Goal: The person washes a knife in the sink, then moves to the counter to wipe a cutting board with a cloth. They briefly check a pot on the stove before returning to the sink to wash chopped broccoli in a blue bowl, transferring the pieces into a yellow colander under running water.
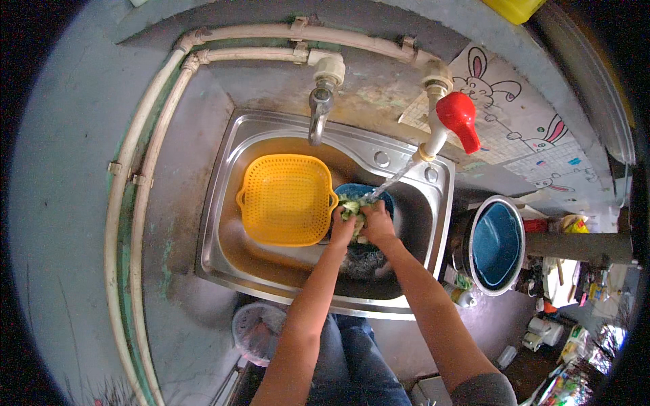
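Observation:
Both hands are low in a stainless steel sink [284, 278], gripping a bunch of pale green leafy vegetables [350, 207]. My left hand [343, 229] has the left side of the bunch, and my right hand [378, 221] has the right side. Behind and beneath them shows the rim of a blue basin [358, 190], partly hidden by hands and leaves. A stream of water [390, 181] falls onto the leaves from a white plastic tap [435, 139] with a red handle [459, 119]. Left of my hands sits a yellow perforated basket [287, 200] with two side handles.
A metal tap [321, 109] overhangs the sink's back, with no water visible from it. White pipes [244, 33] run along the wall. Right of the sink stands a metal-rimmed pot or basin with a blue inside [495, 244]. A lined bin [259, 332] stands below the front left edge.

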`<state>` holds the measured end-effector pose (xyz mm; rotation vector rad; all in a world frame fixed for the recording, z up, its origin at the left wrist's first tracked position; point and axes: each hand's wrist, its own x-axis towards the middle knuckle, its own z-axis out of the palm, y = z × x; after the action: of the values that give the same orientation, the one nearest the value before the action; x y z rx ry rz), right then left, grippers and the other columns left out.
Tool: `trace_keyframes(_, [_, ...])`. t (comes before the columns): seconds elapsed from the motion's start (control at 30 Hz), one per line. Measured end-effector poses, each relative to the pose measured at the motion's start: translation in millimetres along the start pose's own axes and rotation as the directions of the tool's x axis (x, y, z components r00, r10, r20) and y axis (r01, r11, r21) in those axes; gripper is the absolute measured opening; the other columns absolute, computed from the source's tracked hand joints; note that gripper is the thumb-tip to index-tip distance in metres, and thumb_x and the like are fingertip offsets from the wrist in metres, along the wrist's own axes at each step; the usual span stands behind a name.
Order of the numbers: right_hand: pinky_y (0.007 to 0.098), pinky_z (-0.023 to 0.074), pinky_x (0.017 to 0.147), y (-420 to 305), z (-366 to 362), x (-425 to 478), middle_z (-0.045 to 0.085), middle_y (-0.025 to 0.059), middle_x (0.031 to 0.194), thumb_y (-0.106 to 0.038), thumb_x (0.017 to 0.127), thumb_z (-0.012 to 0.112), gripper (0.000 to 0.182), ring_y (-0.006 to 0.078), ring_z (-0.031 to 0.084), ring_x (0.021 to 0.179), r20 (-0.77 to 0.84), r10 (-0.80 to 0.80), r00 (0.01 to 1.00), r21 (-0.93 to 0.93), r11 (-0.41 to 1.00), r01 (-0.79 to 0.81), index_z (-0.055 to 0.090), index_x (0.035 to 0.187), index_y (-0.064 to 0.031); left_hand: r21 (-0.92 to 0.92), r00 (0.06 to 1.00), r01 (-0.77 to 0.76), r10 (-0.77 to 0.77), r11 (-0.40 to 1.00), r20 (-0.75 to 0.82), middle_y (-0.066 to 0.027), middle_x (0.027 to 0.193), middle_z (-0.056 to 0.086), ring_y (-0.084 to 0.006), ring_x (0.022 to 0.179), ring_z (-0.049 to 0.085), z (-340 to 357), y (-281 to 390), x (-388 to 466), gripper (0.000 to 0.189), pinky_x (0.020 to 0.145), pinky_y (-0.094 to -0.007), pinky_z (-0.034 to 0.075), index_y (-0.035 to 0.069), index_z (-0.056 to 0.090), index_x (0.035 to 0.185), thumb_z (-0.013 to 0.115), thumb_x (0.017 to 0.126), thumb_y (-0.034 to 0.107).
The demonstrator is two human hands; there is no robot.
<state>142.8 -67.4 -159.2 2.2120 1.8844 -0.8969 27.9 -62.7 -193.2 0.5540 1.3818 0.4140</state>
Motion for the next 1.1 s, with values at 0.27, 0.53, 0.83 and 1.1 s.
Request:
trace_keyframes(0.27, [0.0387,0.0403,0.092,27,-18,-4,0.048,0.0191,0.118,-0.014,0.061,0.073,0.048,0.0359,0.047,0.108,-0.174,-0.396,0.902,0.312,0.846,0.432,0.057,0.105,-0.0053,0.373,0.996,-0.069,0.083,0.925,-0.024,-0.0167,0.145,0.008,-0.0314,0.133,0.013,-12,18,-27,0.061,0.105,-0.0437,0.023,0.003,0.007,0.140,0.041,0.093,0.025])
trace_keyframes(0.53, [0.0453,0.0287,0.102,19,29,30,0.032,0.0226,0.135,-0.046,0.053,0.077,0.101,0.0459,0.022,0.126,0.094,0.054,0.994,0.168,0.983,-0.070,0.029,0.137,-0.0172,0.053,0.997,0.024,-0.020,0.998,-0.074,-0.0159,0.145,0.009,-0.0351,0.131,0.018,9,8,12,0.061,0.102,-0.0493,0.026,0.015,0.005,0.142,0.035,0.094,0.036])
trace_keyframes(0.83, [0.0385,0.0324,0.099,34,9,6,0.049,0.0209,0.117,-0.015,0.059,0.077,0.048,0.0360,0.037,0.119,-0.241,-0.130,0.962,0.491,0.839,0.236,0.061,0.103,-0.0112,0.492,0.817,-0.444,0.564,0.749,-0.121,-0.0177,0.110,0.041,-0.0372,0.102,0.042,10,-26,5,0.035,0.085,-0.0428,0.037,0.004,0.042,0.111,0.052,0.078,-0.003])
trace_keyframes(1.1, [0.0392,0.0342,0.098,39,-14,2,0.045,0.0238,0.124,-0.021,0.064,0.075,0.060,0.0347,0.037,0.122,-0.140,-0.144,0.980,0.435,0.880,0.191,0.052,0.117,-0.0049,0.400,0.921,-0.306,0.375,0.864,-0.106,-0.0218,0.124,0.039,-0.0358,0.121,0.033,8,-11,-15,0.054,0.097,-0.0418,0.032,-0.001,0.035,0.126,0.059,0.078,0.007])
